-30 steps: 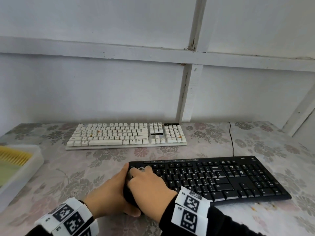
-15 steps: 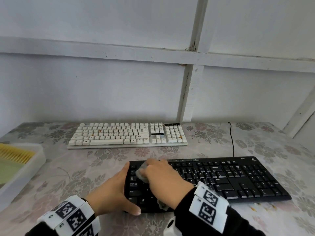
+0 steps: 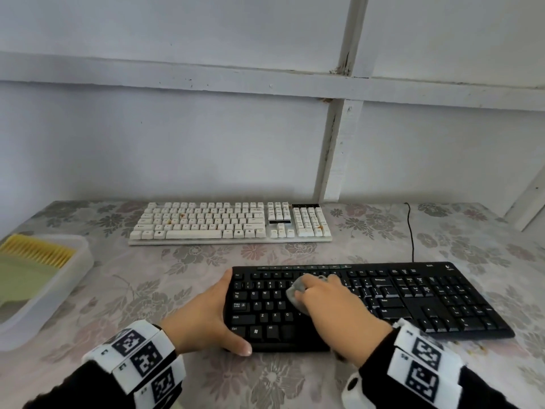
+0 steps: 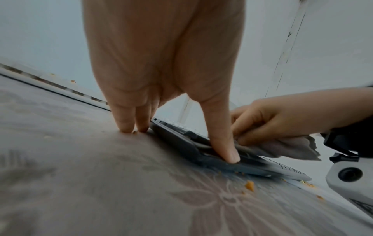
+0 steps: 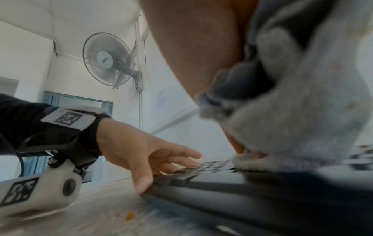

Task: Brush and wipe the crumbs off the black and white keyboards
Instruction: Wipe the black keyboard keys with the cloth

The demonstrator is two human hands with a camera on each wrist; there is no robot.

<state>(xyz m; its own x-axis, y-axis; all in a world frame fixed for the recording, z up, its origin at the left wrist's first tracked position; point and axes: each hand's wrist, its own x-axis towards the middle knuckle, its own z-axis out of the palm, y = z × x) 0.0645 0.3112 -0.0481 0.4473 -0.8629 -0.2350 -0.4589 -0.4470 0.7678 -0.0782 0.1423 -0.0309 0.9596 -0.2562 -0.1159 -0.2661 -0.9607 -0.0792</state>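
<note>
The black keyboard lies near me on the flowered table. My left hand braces its left end, fingers straight along the side and thumb against the front edge. My right hand grips a bunched grey cloth and presses it onto the letter keys left of the middle; the cloth fills the right wrist view. The white keyboard sits farther back with orange crumbs on some keys. Orange crumbs lie on the table by the black keyboard's front edge.
A white plastic tray holding a yellow-bristled brush and a green item stands at the left edge. The black keyboard's cable runs back to the wall. More crumbs lie at the keyboard's front right.
My right hand has slid the cloth rightward and toward the back of the black keyboard, uncovering its left keys. The left hand stays at the left end.
</note>
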